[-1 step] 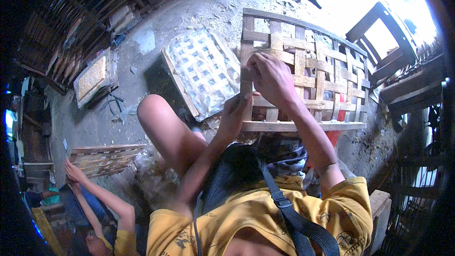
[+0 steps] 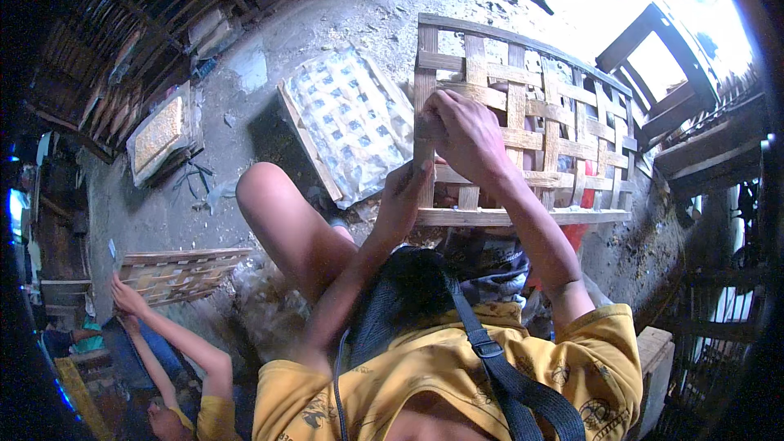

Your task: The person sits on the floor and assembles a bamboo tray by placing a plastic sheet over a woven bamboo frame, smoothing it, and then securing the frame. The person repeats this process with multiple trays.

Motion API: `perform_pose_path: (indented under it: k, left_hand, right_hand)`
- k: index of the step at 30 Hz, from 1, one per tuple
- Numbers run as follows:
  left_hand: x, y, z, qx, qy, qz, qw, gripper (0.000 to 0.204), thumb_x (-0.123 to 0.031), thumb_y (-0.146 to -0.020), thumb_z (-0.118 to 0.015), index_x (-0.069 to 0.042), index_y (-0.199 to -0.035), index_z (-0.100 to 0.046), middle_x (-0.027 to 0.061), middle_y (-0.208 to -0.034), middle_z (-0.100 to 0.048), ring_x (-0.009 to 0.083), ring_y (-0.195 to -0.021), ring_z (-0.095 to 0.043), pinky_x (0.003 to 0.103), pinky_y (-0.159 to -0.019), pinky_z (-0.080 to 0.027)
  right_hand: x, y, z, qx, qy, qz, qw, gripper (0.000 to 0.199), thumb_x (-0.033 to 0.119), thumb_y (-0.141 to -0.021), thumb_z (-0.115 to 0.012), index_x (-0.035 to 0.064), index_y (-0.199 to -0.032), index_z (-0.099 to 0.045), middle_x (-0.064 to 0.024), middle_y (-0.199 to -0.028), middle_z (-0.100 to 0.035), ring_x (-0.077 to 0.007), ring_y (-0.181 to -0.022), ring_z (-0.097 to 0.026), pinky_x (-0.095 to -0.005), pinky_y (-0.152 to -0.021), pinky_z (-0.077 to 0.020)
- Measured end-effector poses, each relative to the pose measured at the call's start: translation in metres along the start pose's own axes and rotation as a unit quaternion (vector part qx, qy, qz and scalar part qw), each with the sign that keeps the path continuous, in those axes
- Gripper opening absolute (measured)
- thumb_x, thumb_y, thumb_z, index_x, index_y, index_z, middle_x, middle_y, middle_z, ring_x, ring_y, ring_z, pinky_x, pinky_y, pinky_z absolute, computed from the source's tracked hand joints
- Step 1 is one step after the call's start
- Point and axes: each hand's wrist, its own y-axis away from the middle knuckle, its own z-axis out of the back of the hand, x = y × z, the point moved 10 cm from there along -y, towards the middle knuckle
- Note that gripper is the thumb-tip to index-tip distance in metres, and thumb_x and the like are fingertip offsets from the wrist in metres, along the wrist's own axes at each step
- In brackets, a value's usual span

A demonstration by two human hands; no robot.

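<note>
A rack of woven bamboo strips with a wooden frame is propped up in front of me, tilted, over my lap. My left hand closes round the lower part of its left rail, the fingers partly behind the wood. Higher on that rail, my right hand is closed with bent fingers, pressed against the rail where the strip ends meet it. Whether a small thing is pinched in those fingers is hidden.
Beyond my knee, a similar rack covered with clear plastic lies on the floor. Farther left are a wrapped pale slab and dark pliers. At lower left, a co-worker's hands hold another woven rack. A wooden frame stands far right.
</note>
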Motion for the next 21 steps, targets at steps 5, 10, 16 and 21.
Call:
perform_pose_path:
  k: [5, 10, 16, 21]
  left_hand:
    - [0.002, -0.005, 0.006, -0.001, 0.005, -0.012, 1.0, 0.043, -0.038, -0.108, -0.05, 0.001, -0.121, -0.064, 0.0114, -0.102, -0.07, 0.0184, -0.084, -0.073, 0.032, -0.073, -0.061]
    - [0.006, -0.006, -0.002, 0.034, 0.025, -0.019, 0.999, 0.043, -0.038, -0.108, -0.05, 0.001, -0.121, -0.064, 0.0115, -0.102, -0.071, 0.0181, -0.083, -0.072, 0.032, -0.074, -0.061]
    - [0.015, -0.014, 0.003, 0.06, 0.051, -0.032, 0.996, 0.043, -0.038, -0.108, -0.05, 0.001, -0.121, -0.064, 0.0115, -0.101, -0.071, 0.0177, -0.083, -0.072, 0.031, -0.074, -0.06]
    - [-0.006, -0.006, -0.002, 0.038, -0.009, -0.048, 0.998, 0.043, -0.038, -0.108, -0.049, 0.0, -0.121, -0.065, 0.0112, -0.099, -0.071, 0.0174, -0.082, -0.071, 0.032, -0.075, -0.06]
  right_hand:
    - [-0.022, -0.016, 0.001, 0.031, -0.146, -0.088, 0.985, 0.025, 0.022, -0.104, -0.054, -0.0015, -0.111, -0.056, -0.0198, -0.088, -0.065, -0.0267, -0.084, -0.065, -0.0403, -0.075, -0.0502]
    - [-0.042, -0.002, 0.041, 0.005, -0.177, -0.131, 0.975, 0.031, 0.027, -0.107, -0.051, -0.0001, -0.093, -0.056, -0.0051, -0.074, -0.053, -0.0131, -0.068, -0.046, -0.0334, -0.061, -0.0419]
    - [-0.011, -0.005, 0.033, 0.024, -0.093, -0.051, 0.994, 0.022, 0.009, -0.09, -0.07, 0.0092, -0.112, -0.074, -0.0079, -0.097, -0.07, -0.0208, -0.079, -0.065, -0.0352, -0.073, -0.0535]
    - [-0.008, -0.016, 0.014, 0.107, -0.094, -0.03, 0.989, 0.018, 0.018, -0.088, -0.073, 0.0135, -0.104, -0.079, -0.0097, -0.101, -0.073, -0.0269, -0.088, -0.069, -0.04, -0.077, -0.0548]
